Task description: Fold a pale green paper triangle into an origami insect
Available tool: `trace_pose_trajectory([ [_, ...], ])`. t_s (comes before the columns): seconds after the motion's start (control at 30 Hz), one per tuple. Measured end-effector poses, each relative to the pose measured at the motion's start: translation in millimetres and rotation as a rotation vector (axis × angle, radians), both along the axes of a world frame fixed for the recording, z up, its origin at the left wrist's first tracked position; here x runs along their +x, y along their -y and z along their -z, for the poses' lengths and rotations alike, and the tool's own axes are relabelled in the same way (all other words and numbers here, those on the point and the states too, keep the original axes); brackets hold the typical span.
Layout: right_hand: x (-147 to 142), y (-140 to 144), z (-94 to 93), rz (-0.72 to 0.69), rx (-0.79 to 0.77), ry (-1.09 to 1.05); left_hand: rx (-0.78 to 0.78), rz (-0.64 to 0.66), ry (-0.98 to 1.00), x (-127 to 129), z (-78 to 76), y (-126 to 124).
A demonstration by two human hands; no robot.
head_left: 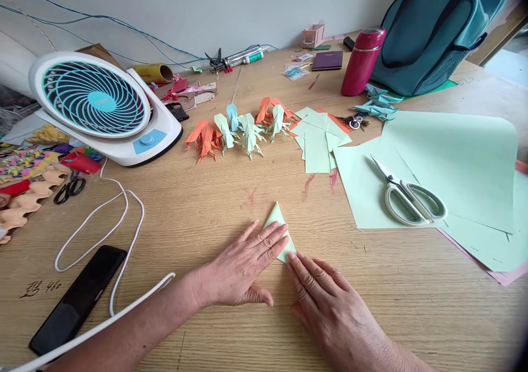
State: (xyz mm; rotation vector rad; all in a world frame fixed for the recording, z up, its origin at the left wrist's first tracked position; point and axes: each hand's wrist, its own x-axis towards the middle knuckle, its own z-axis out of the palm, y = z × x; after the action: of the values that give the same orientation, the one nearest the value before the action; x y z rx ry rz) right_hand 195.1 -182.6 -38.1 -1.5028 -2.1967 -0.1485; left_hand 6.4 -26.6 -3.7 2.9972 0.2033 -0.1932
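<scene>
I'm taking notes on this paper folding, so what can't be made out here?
In the head view:
Folded green paper: partly hidden by the left hand.
Right hand: its back hides its palm.
Left forearm: cut off by the bottom edge.
Purple booklet: any lettering is too small.
</scene>
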Motion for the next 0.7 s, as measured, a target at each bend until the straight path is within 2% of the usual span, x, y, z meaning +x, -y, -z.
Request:
trace_pose_trajectory([
  [0.27, -1, 0, -1.5, 0.000, 0.006, 0.005, -0.066, 0.005, 0.007, 0, 2.3, -1],
  [0.5, -1, -1, -13.6, -0.002, -0.117, 0.058, -0.057, -0.008, 0.065, -1, 2.3, 0],
  [0.7, -3, 1, -12.0, 0.017, -0.150, 0.059, -0.021, -0.028, 0.102, -5, 6.8, 1],
])
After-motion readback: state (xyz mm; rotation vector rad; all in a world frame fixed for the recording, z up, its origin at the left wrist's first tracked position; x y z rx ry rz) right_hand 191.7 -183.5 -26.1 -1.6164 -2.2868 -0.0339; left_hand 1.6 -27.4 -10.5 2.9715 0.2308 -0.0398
